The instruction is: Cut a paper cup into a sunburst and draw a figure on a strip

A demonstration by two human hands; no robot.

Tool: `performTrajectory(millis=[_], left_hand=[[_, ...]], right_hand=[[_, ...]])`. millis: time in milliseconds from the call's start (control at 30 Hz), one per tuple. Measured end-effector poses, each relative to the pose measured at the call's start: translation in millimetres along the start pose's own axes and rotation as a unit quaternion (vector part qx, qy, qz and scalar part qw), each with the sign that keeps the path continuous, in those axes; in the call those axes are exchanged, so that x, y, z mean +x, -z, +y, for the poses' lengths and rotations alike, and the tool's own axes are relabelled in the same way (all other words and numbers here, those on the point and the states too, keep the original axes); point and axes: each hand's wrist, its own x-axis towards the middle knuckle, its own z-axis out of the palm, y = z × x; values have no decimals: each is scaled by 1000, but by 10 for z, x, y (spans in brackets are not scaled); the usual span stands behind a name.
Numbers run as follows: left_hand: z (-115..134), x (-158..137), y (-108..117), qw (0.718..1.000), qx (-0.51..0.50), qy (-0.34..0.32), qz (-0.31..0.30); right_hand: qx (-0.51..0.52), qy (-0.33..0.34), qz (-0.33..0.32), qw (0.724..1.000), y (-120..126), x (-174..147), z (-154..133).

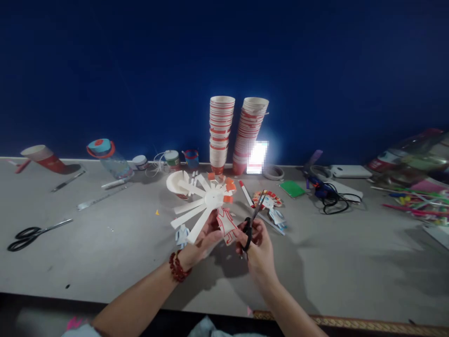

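Observation:
My left hand (207, 235) grips a paper cup cut into long splayed white strips (213, 199), some with curled orange ends. Below its round base hangs a piece of white paper (227, 224) with a dress and legs drawn in red outline. Whether this piece is joined to the cup I cannot tell. In my right hand (257, 238) are black-handled scissors (259, 206), blades pointing up and away. Its fingers reach the edge of the drawn piece. A small blue-and-white paper figure (182, 235) lies left of my left hand.
Two tall stacks of paper cups (222, 126) stand at the blue wall. Another pair of scissors (38, 232) lies at the left. Behind my right hand are a figure with an orange fan (275, 213) and a red-and-white marker (246, 193). Bottles (393, 159) crowd the far right.

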Motion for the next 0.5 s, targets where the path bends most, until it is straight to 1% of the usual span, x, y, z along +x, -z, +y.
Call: performTrajectory(millis=[100,167,233,300,367,433,500], left_hand=[[-21,-31,-20,991,128,0,43],[-14,-40,-8,983,172,-1,69],[5,-40,23,977,199,6,81],[34,-37,57,969,227,4,97],[65,-35,80,960,259,-12,106],[88,-36,90,954,283,-29,98],[93,-41,93,948,304,-41,86]], right_hand=[[-23,-6,-28,999,-31,-13,12],[-48,-16,-57,997,1,-3,9],[-90,-29,-97,991,99,20,-1],[-148,-48,-136,978,255,46,-22],[-206,-46,-164,964,435,66,-57],[-255,-69,-219,939,588,75,-102],[-277,-104,-281,913,676,75,-146]])
